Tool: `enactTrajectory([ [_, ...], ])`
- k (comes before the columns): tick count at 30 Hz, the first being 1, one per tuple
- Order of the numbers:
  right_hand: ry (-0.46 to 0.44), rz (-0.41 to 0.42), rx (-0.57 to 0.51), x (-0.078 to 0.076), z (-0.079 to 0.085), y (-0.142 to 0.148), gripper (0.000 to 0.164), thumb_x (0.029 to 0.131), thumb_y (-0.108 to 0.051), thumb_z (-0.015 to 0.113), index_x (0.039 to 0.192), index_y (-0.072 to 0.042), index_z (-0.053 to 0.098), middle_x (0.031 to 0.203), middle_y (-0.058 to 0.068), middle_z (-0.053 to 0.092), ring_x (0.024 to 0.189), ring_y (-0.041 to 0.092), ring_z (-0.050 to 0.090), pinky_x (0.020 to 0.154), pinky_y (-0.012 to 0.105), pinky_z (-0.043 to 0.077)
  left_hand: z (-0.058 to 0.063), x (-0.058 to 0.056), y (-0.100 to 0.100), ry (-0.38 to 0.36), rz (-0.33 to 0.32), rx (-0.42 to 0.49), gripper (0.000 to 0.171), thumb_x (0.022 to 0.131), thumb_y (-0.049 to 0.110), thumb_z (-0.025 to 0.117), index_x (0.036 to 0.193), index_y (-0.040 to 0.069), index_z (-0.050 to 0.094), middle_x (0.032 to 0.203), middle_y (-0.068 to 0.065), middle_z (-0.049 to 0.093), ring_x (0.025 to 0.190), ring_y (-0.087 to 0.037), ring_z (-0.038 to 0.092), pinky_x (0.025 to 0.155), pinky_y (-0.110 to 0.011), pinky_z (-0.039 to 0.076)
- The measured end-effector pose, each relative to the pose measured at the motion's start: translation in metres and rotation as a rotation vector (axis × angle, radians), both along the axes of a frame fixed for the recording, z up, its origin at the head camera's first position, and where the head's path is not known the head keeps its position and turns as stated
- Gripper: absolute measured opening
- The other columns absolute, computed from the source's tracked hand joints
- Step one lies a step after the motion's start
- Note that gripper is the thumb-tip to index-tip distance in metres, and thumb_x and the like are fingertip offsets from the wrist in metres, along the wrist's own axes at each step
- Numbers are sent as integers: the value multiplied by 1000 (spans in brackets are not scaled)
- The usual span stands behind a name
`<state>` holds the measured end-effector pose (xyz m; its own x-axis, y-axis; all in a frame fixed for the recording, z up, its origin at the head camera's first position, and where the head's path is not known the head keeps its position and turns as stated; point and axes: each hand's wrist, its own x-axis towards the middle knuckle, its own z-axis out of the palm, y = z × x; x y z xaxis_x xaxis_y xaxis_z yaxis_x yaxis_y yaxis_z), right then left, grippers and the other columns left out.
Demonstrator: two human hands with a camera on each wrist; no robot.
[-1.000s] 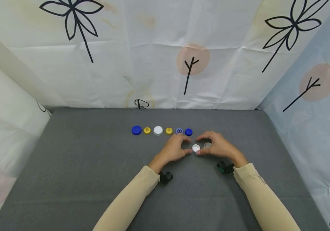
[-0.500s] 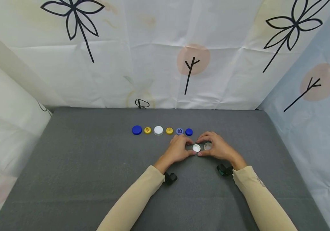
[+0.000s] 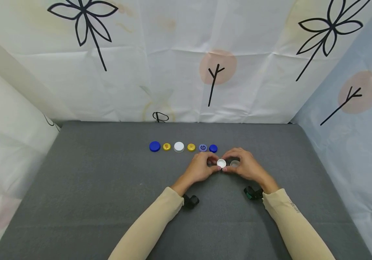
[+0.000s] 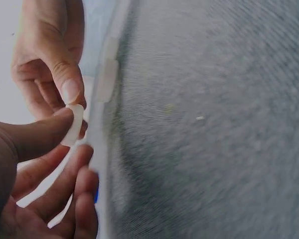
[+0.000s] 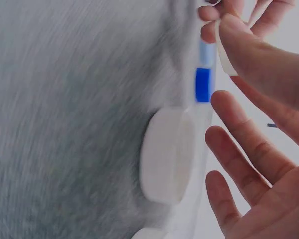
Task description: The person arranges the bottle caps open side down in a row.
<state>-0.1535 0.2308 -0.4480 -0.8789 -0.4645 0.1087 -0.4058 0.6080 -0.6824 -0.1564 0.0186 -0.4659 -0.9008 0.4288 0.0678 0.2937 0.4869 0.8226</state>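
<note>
Between both hands a small white bottle cap (image 3: 221, 163) is held with its hollow side up, just off the grey cloth. My left hand (image 3: 200, 167) pinches its left edge, with the thumb (image 4: 65, 115) pressed on the near rim. From the other side my right hand (image 3: 247, 167) pinches it too, its thumb (image 5: 236, 32) on the rim and the other fingers spread. Under the right palm lies a whitish, translucent-looking cap (image 3: 234, 163), partly covered by that hand in the head view.
Beyond the hands runs a row of caps: large blue (image 3: 155, 146), yellow (image 3: 167, 146), large white (image 3: 178, 146), yellow (image 3: 191, 147), light blue (image 3: 202, 147) and dark blue (image 3: 213, 148). Patterned white cloth walls (image 3: 173, 72) enclose the grey tabletop (image 3: 91, 180).
Both hands have closed in on the white cap and now pinch it. It has come up slightly from the cloth. The row of caps stays where it was.
</note>
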Motion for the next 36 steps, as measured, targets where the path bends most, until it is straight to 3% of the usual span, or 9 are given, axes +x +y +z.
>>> enactTrajectory([
  [6,-56,-12,-124,7,10,-4,33,82,-9,85,114,-7,75,110,7,72,105,33,64,94,58,48,8,0,-11,-153,-19,251,19,90,6,78,107,0,74,91,-7,72,79,-9,65,70,-22,52],
  [10,-90,2,-167,9,15,-7,32,86,-9,83,116,-6,74,110,7,72,101,33,66,91,56,50,14,1,-18,-170,-21,321,17,90,4,78,106,-2,74,91,-9,72,79,-10,65,69,-22,52],
  [19,-142,29,-249,10,22,-12,23,94,-7,73,117,-4,73,106,6,73,91,23,66,83,40,54,25,6,-31,-171,-34,372,18,93,6,75,109,-1,74,96,-11,73,85,-14,68,75,-27,54],
  [24,-194,-2,-293,11,25,-15,20,97,-9,70,116,-4,73,104,9,73,90,38,66,72,40,55,28,6,-35,-170,-21,390,17,94,9,74,108,-1,75,96,-11,74,84,-16,68,74,-29,54],
  [27,-208,-22,-315,12,26,-17,19,98,-10,70,115,-3,73,103,11,72,90,45,65,69,39,54,28,6,-36,-173,-17,394,17,95,10,73,108,-1,75,96,-11,74,85,-23,69,72,-27,53],
  [32,-166,-38,-353,14,27,-20,19,96,-7,71,114,-2,72,103,12,71,88,44,64,67,31,52,29,7,-36,-238,-6,400,20,98,14,70,110,-1,74,99,-15,73,94,-40,68,74,-29,53],
  [36,-113,-34,-393,14,26,-23,18,94,-3,72,112,-2,73,102,12,71,87,31,66,70,30,52,29,6,-36,-324,7,416,24,101,18,66,114,-1,73,102,-15,75,98,-35,69,83,-39,56],
])
